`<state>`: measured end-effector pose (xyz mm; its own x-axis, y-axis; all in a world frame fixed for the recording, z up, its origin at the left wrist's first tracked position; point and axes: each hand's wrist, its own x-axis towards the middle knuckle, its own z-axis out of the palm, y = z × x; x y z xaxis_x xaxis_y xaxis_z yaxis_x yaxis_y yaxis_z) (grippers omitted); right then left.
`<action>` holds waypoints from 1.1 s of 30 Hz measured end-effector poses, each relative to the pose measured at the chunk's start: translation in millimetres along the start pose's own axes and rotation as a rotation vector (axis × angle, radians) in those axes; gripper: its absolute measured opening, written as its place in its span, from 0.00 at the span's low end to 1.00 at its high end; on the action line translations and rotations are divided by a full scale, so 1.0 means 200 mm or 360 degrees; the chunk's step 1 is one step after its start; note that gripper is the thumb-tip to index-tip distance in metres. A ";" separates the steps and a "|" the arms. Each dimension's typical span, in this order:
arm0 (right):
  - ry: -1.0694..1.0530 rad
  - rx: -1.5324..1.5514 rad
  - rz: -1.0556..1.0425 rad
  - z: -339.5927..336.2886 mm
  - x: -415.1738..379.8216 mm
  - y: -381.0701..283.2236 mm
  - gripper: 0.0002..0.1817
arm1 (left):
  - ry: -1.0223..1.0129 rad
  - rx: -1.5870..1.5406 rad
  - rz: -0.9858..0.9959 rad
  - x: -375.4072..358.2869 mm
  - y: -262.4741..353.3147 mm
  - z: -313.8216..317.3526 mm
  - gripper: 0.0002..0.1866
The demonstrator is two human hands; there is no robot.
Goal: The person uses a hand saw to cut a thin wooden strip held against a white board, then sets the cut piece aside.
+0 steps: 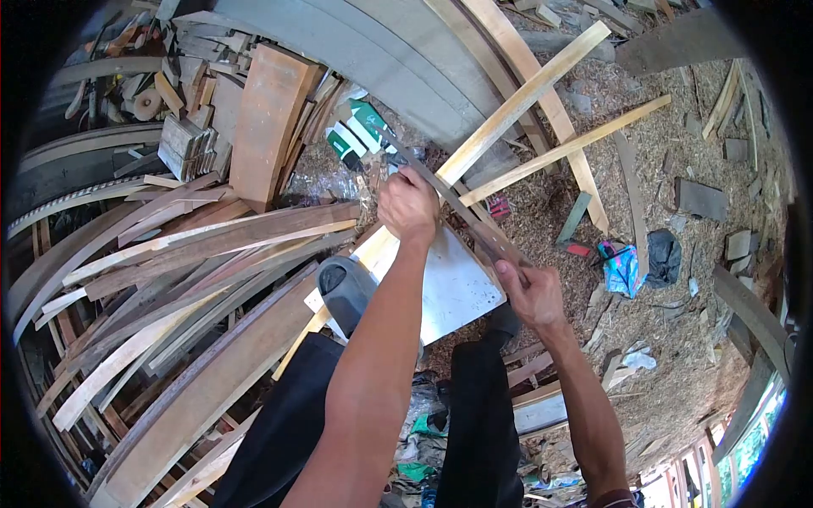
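My right hand (535, 295) is closed around the near end of a long, dark hand saw (474, 223), its thumb along the top; the grip is mostly hidden. The narrowing blade runs up and left across a pale wooden plank (529, 100). Just left of the blade, my left hand (408, 205) is closed on the plank, its fingertips partly hidden. Below lies a white board (461, 284) with dark specks along its edge. A foot in a grey clog (345, 295) rests by the plank's lower end, left of my forearm.
Curved boards (212, 245) are heaped at the left. A green and white box (360, 129) lies beyond my left hand. Another thin strip of wood (576, 149) crosses the sawdust-covered ground (652, 339). A bright blue packet (620, 267) and a black bag (663, 258) lie to the right.
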<state>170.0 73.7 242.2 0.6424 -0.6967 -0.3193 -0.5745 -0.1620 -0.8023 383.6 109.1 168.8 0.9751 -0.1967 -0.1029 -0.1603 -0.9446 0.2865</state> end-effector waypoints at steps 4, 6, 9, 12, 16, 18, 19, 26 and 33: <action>-0.0079 -0.0067 0.0179 -0.20 -0.29 0.26 0.17 | -0.0006 -0.0049 0.0022 0.00 0.04 -0.04 0.24; -0.0168 -0.0206 0.0231 -0.24 -0.32 0.28 0.15 | 0.0023 -0.0065 -0.0001 -0.01 0.04 -0.04 0.24; -0.0163 -0.0147 0.0170 -0.19 -0.17 0.18 0.15 | 0.0041 -0.0051 0.0044 -0.01 0.02 -0.02 0.24; -0.0143 -0.0087 0.0169 0.01 0.19 -0.12 0.19 | -0.0049 -0.0035 -0.0018 -0.01 0.03 -0.03 0.25; -0.0081 -0.0096 0.0117 0.09 0.21 -0.10 0.23 | -0.0241 0.0008 -0.0080 0.01 0.03 -0.06 0.26; -0.0142 -0.0060 0.0282 -0.05 0.02 0.03 0.26 | -0.0228 -0.0017 -0.0092 0.01 0.03 -0.06 0.25; -0.0096 -0.0013 0.0261 -0.09 -0.06 0.09 0.26 | -0.0161 -0.0035 -0.0035 0.00 0.03 -0.06 0.25; -0.0080 -0.0071 0.0284 0.02 0.14 -0.09 0.26 | -0.0140 -0.0042 -0.0033 0.00 0.01 -0.02 0.26; -0.0138 -0.0095 0.0367 -0.05 0.07 -0.09 0.27 | -0.0228 -0.0012 -0.0077 0.00 0.05 -0.07 0.26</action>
<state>183.5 60.1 257.2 0.5304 -0.6580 -0.5346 -0.7382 -0.0484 -0.6729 384.4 102.5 184.5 0.9496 -0.1868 -0.2517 -0.1118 -0.9521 0.2847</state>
